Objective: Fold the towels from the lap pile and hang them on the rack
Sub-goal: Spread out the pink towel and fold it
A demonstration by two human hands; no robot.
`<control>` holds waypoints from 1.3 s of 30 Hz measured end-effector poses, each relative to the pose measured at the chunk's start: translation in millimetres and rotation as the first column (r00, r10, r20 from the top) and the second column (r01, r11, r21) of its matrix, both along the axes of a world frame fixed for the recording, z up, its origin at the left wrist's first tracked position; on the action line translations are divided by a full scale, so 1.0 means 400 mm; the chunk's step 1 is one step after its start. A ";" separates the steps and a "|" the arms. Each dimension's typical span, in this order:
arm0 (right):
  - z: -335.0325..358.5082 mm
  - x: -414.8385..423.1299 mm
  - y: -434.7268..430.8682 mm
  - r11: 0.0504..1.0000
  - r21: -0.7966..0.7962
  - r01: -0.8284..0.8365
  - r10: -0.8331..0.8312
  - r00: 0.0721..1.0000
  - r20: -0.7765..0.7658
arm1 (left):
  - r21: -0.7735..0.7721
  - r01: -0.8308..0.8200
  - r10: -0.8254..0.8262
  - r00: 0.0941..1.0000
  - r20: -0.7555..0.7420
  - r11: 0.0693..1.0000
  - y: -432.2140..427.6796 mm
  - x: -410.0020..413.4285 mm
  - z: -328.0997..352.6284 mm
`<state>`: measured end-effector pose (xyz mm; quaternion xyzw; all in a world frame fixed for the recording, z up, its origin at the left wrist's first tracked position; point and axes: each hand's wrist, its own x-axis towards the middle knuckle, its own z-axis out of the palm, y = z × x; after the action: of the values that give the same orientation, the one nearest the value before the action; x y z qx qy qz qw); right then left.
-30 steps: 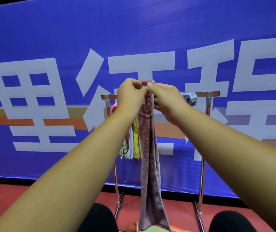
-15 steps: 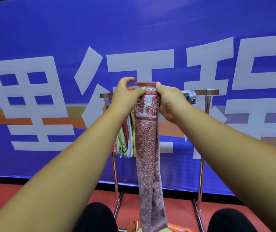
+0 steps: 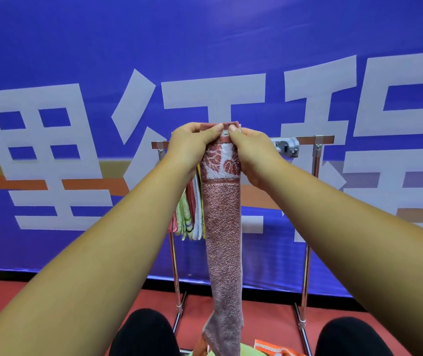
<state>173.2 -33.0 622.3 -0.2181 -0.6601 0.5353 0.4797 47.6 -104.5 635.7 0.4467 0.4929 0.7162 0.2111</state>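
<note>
While held up before rack, pinching top edge of pink towel with left hand and right hand. Hung towels at bar's left end.

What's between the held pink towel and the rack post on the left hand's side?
Head view: a bunch of hung towels, pink, green-striped, white and yellow, hangs from the rack bar between the post and the pink towel.

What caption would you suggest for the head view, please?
Left hand and right hand pinch the top of a pink towel in front of the rack.
</note>
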 end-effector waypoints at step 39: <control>-0.382 0.049 0.034 0.891 -0.336 -0.304 0.344 0.937 0.065 | -0.154 0.109 -0.122 0.989 -0.078 0.982 0.090 -0.011 -0.145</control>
<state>192.6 -19.2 469.5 -0.2122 -0.6195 0.6935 0.3004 43.3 -68.3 577.7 0.4883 0.5270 0.6436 0.2638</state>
